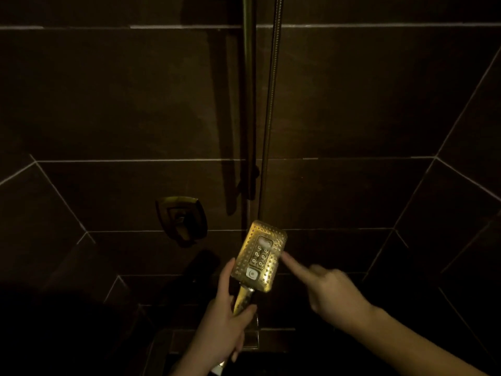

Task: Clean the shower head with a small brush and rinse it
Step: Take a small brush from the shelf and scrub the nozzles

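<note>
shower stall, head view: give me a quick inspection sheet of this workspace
surface: dark wall tiles with pale grout lines; dim light.
job's things: gold rectangular shower head, nozzle face toward the camera; no brush seen; no water seen running.
clutter: nothing seen.
grippers: left hand grips the shower head's handle; right hand holds nothing, index finger extended to the head's right edge.
cables: shower hose hangs down the wall beside the slide rail.
surroundings: valve handle on the wall left of the rail; corner walls on both sides.
</note>
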Available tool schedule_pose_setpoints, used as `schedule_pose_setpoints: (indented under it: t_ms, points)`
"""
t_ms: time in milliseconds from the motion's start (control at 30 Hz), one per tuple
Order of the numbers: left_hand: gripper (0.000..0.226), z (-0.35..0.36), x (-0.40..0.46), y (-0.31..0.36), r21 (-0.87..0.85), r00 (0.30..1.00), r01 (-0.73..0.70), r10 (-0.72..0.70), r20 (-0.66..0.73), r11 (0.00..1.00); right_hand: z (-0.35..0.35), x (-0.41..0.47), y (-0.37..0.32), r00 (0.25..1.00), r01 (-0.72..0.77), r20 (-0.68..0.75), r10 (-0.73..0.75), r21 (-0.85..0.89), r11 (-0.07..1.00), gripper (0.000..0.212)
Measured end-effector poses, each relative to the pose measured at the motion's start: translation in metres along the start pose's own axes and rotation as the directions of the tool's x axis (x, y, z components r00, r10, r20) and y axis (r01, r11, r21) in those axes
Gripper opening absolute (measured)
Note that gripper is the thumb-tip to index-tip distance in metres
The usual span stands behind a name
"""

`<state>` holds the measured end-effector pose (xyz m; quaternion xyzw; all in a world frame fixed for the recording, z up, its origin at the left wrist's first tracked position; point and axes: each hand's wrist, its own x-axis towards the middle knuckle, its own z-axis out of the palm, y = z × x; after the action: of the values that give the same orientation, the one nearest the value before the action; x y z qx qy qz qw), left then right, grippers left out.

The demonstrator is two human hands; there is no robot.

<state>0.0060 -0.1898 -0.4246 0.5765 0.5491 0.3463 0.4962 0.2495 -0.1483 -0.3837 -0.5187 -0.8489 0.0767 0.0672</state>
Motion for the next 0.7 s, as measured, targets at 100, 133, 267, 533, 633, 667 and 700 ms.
schedule_pose_setpoints:
  t_ms: [100, 133, 267, 533, 633, 667, 700]
  points:
    - [0.097, -0.002, -0.001, -0.005, 0.0, 1.0, 0.012, -0.012, 0.0, 1.0, 0.008, -0.007, -0.013, 0.988, 0.131, 0.083, -0.129, -0.024, 0.991, 0.095]
    - [0.098, -0.002, -0.002, -0.005, -0.004, 1.0, 0.01, -0.01, -0.001, 1.0, 0.006, -0.002, -0.007, 0.998, 0.069, 0.018, -0.068, -0.035, 0.997, 0.095]
    - [0.1, -0.004, -0.005, -0.003, 0.01, 1.0, -0.003, 0.003, -0.007, 1.0, -0.007, 0.005, 0.007, 0.99, -0.106, -0.088, 0.109, 0.031, 0.994, 0.096]
    - [0.098, -0.009, -0.004, 0.003, -0.014, 1.0, 0.007, -0.007, 0.001, 1.0, -0.001, 0.004, -0.002, 0.988, -0.088, -0.124, 0.089, 0.01, 0.996, 0.099]
    - [0.097, -0.009, -0.002, 0.008, -0.025, 1.0, 0.004, -0.004, 0.009, 1.0, 0.0, -0.004, -0.006, 0.997, -0.045, -0.059, 0.047, 0.037, 0.998, 0.1]
    - [0.096, -0.01, -0.001, 0.008, -0.037, 1.0, 0.004, -0.004, 0.014, 0.999, 0.004, -0.01, -0.012, 0.999, 0.032, 0.01, -0.032, 0.031, 0.999, 0.098]
    - [0.095, -0.011, 0.001, 0.008, -0.055, 1.0, 0.008, -0.007, 0.02, 0.998, 0.007, -0.015, -0.016, 0.993, 0.094, 0.062, -0.096, 0.023, 0.995, 0.095]
